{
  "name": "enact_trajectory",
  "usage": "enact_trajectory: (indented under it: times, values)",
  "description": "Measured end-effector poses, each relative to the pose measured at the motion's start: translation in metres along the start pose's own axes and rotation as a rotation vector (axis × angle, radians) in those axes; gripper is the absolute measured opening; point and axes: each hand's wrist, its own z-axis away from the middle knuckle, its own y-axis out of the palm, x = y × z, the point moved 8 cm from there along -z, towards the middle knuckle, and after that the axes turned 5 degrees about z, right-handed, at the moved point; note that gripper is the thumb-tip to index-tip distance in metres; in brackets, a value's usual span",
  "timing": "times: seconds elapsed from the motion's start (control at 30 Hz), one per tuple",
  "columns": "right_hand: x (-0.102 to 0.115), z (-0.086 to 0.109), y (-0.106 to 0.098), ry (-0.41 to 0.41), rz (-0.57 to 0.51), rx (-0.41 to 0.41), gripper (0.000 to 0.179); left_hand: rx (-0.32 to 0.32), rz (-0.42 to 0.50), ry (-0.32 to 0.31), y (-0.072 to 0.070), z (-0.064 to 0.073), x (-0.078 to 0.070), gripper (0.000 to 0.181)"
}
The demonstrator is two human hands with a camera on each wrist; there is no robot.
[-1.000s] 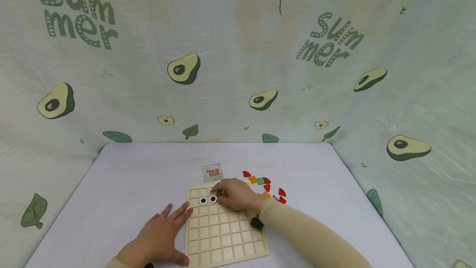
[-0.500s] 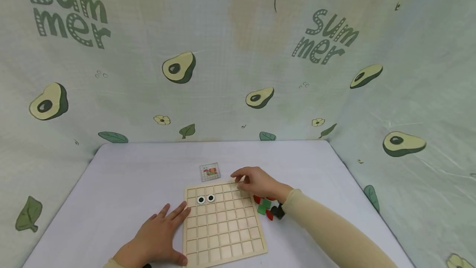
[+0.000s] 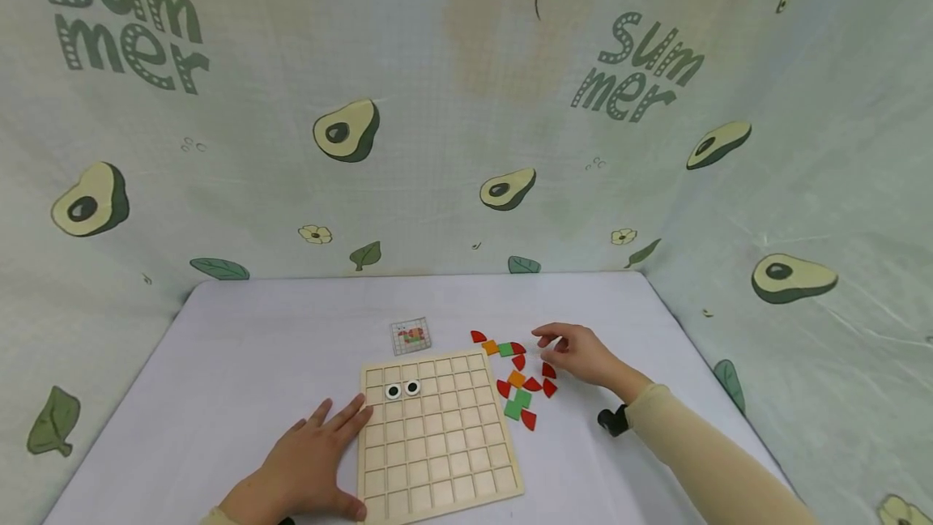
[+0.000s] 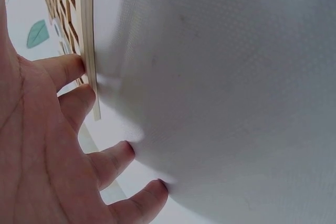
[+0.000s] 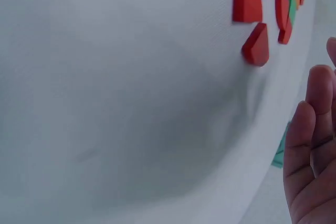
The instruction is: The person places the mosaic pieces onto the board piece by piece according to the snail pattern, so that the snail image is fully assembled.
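A square wooden grid board lies on the table, with two round eye tiles in its upper left cells. My left hand is spread flat at its left side. In the left wrist view, fingers touch the board's edge while others press on the cloth. My right hand hovers to the right of the loose pieces, fingers loosely bent and holding nothing. Nearest to it are red quarter-round pieces. From the right wrist, a red piece lies on the cloth, away from the fingertips.
A small picture card lies beyond the board. Orange and green pieces are scattered among the red ones along the board's right side. A printed cloth wall rises behind the white table.
My right hand has let go of the second eye tile and moved off the board to the right, past the loose pieces. The left hand stays at the board's edge.
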Motion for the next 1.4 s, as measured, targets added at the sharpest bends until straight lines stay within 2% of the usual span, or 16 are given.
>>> enact_trajectory:
  times: [0.2,0.47,1.0,1.4]
  values:
    - [-0.019,0.005,-0.001,0.015,0.004,-0.001,0.039,-0.007,0.002,0.000,-0.001,0.001,0.001,0.131]
    - [-0.026,0.008,0.005,0.007,-0.011,0.001,0.037,-0.004,0.004,0.002,0.000,0.002,0.000,0.131]
    - [-0.022,0.001,0.011,0.016,-0.020,-0.004,0.038,0.002,-0.001,-0.006,0.000,0.001,0.001,0.131]
    - [-0.005,-0.009,0.017,0.018,-0.039,0.017,0.038,-0.010,-0.001,0.008,0.000,0.002,0.000,0.132]
